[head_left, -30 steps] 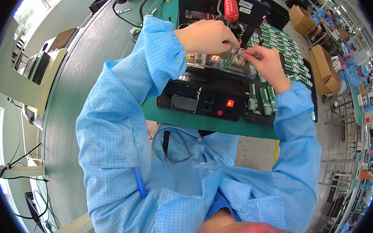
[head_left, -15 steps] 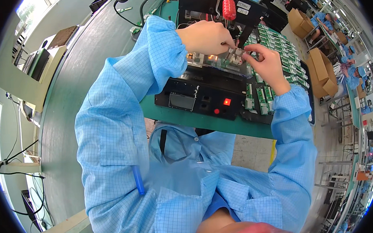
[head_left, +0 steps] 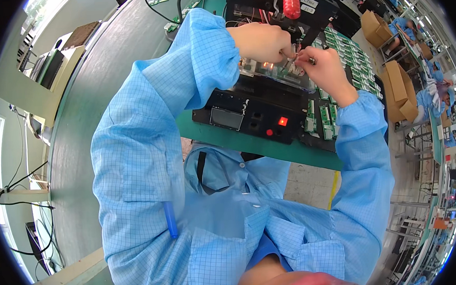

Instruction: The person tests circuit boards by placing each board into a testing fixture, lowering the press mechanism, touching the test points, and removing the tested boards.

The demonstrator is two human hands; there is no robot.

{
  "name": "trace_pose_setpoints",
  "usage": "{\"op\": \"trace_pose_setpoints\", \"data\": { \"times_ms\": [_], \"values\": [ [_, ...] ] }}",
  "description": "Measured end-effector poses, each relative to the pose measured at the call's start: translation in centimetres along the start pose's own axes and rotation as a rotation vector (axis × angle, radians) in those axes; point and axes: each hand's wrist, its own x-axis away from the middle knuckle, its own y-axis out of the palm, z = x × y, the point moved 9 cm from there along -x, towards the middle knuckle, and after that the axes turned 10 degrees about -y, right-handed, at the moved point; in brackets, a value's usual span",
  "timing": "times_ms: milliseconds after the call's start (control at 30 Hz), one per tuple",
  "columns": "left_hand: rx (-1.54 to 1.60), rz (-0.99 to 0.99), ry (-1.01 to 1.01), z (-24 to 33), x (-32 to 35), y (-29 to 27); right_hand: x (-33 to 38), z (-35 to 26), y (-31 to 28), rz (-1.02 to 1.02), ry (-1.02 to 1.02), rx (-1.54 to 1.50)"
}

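My left hand [head_left: 264, 42] reaches in over a black test fixture [head_left: 248, 97], its fingers bent down and pinched together at the fixture's far right part. What they hold is hidden. My right hand [head_left: 327, 69] meets it there with closed fingers. A small dark rounded end [head_left: 312, 61] shows at the right fingers, but the rest of that thing is too small to make out. Below the hands is a clear plate [head_left: 287, 79] with wires and lit orange parts under it. A lever with a red grip [head_left: 291, 4] rises behind my hands.
Rows of green circuit boards [head_left: 356, 64] lie on a black tray to the right, with several near its front [head_left: 328, 120]. The fixture's front panel has a small screen [head_left: 226, 118] and a lit red switch [head_left: 283, 121]. Cardboard boxes [head_left: 400, 93] stand beyond; other people work further right.
My right hand has closed its fingers and come nearer my left, with a dark rounded end now showing at them. In the picture, the fixture and bench have shifted slightly right.
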Motion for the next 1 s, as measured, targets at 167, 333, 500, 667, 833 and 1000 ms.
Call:
{"op": "trace_pose_setpoints", "data": {
  "times_ms": [167, 333, 500, 667, 833, 1000],
  "values": [
    [-0.042, 0.022, 0.035, 0.4, -0.2, -0.1, -0.3, 0.2, -0.1, 0.009, 0.018, -0.021],
    [-0.030, 0.049, 0.071, 0.7, -0.2, -0.4, 0.0, 0.1, 0.1, 0.003, -0.002, 0.051],
    [-0.014, -0.004, -0.002, 0.3, -1.0, 0.1, 0.1, 0.0, 0.1, 0.040, -0.026, 0.051],
    [-0.013, -0.046, 0.004, 0.5, -1.3, 0.4, 0.0, 0.2, 0.1, 0.021, 0.000, 0.025],
    [0.005, -0.062, 0.001, 0.4, -1.1, 0.2, -0.1, -0.5, -0.3, 0.090, -0.036, -0.056],
    [-0.017, -0.039, 0.014, 0.6, -0.9, 0.2, 0.1, 0.0, -0.1, 0.058, 0.023, -0.051]
  ]
}}
